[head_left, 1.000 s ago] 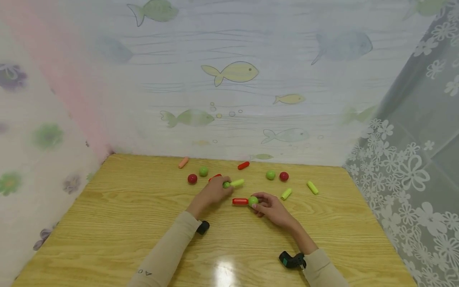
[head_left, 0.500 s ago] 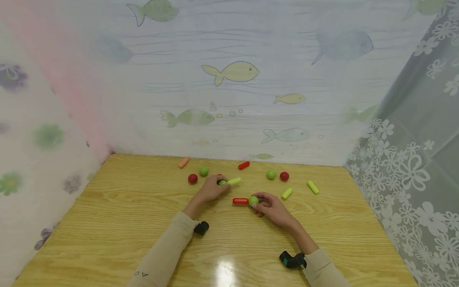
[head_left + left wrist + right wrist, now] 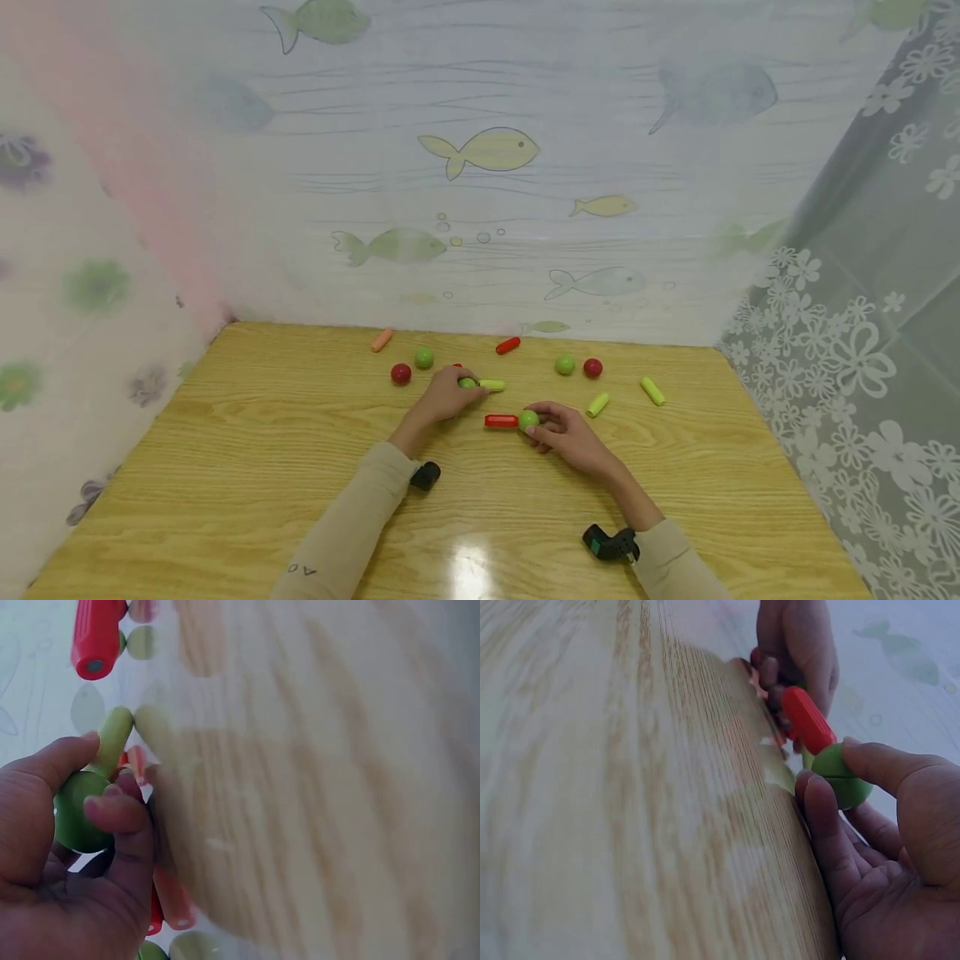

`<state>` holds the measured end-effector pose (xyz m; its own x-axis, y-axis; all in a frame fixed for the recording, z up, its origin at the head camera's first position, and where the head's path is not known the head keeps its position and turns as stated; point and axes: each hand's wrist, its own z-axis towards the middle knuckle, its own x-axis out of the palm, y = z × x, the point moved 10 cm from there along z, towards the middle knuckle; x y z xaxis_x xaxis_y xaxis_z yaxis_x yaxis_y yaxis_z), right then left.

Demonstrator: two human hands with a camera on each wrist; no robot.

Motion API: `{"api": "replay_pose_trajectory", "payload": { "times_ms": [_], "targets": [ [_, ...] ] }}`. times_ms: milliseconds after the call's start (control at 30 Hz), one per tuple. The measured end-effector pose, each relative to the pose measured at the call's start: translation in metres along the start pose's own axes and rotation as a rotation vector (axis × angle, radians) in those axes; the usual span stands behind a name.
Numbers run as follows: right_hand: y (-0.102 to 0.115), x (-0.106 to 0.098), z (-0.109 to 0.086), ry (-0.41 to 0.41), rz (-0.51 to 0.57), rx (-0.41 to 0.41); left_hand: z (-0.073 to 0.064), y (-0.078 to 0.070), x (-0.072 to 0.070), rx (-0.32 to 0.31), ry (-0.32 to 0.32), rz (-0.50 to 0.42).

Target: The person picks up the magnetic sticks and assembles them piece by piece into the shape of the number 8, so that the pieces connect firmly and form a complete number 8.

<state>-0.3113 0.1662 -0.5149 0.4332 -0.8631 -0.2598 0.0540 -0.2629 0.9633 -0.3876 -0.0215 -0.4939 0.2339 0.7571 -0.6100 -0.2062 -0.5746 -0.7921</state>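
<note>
My left hand pinches a green ball between thumb and fingers. Off that ball points a yellow-green stick, its end against the ball in the left wrist view. Nearer to me, my right hand holds another green ball, with a seam around it, by thumb and fingertips. A red faceted stick meets this ball end-on and points left; its free end has a grey round spot in the left wrist view. Another red piece is mostly hidden behind my left hand.
On the wooden table, a dark red ball, green ball and orange stick lie left. A red stick lies at the back. Right are a green ball, dark red ball and yellow-green sticks.
The yellow-green stick at my left hand has swung from slanting upward to nearly level. My left hand has shifted slightly left overall. The right hand stays put on its ball.
</note>
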Motion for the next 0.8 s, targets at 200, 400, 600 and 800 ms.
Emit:
{"api": "replay_pose_trajectory", "payload": {
  "times_ms": [200, 400, 600, 800],
  "targets": [
    [-0.001, 0.000, 0.001, -0.003, -0.003, -0.003, -0.001, 0.002, 0.001, -0.013, 0.036, -0.020],
    [-0.001, 0.000, 0.002, 0.002, -0.001, -0.011, -0.005, 0.006, 0.003, -0.005, 0.147, -0.126],
    [0.000, 0.000, 0.002, 0.002, -0.009, -0.022, -0.015, 0.012, 0.001, -0.063, 0.194, -0.234],
    [0.000, -0.001, 0.001, 0.001, -0.014, -0.019, -0.024, 0.013, -0.007, -0.065, 0.141, -0.268]
  ]
}}
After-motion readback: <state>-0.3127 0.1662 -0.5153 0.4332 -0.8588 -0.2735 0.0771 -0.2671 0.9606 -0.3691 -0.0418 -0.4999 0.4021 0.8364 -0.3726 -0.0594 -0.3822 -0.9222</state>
